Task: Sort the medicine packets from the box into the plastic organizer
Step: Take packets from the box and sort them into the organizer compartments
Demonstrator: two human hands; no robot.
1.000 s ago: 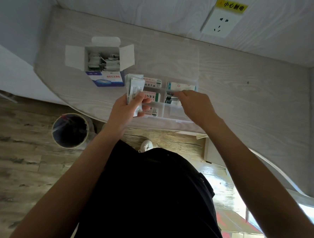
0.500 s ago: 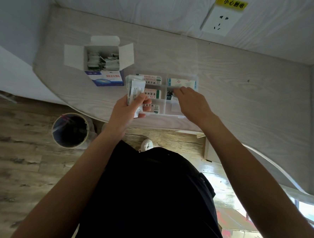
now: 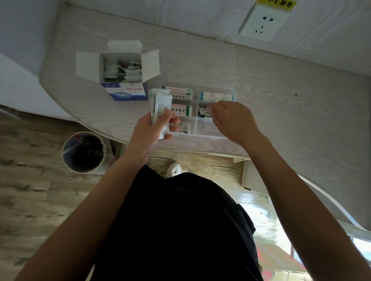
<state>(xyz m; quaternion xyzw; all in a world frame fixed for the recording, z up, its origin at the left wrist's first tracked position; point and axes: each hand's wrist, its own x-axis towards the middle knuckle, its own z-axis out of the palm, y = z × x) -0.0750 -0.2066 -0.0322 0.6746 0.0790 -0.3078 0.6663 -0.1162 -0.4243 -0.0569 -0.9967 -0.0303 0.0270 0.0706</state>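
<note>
Bare tabletop [image 3: 301, 117] is lying open to the right of the plastic organizer [image 3: 193, 132] and above it toward the wall. At upper left the open box [image 3: 126, 91] is crowding the organizer's corner, and the left hand [image 3: 152, 129] with its packets [image 3: 159, 107] is covering the left compartments.

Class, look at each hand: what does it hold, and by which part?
The left hand grips a stack of packets by its lower end. The right hand reaches into the organizer; whether it holds anything cannot be told.
</note>
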